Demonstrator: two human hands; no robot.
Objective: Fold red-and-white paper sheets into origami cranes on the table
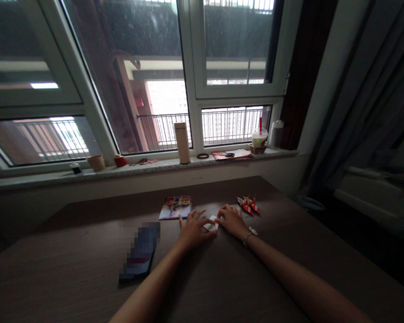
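A small folded piece of white and red paper lies on the brown table between my hands. My left hand is at its left side, with thumb and index finger holding the paper's edge and the other fingers spread. On the right, my right hand has its fingers bent together, gripping the paper's upper right edge. Just beyond this hand are several finished-looking red and white folded paper pieces with pointed ends. A bracelet circles my right wrist.
A colourful printed booklet lies beyond my left hand. A dark, blurred phone-like object rests left of my forearm. Along the windowsill stand a tan flask, a cup with a red straw, scissors on papers and small pots.
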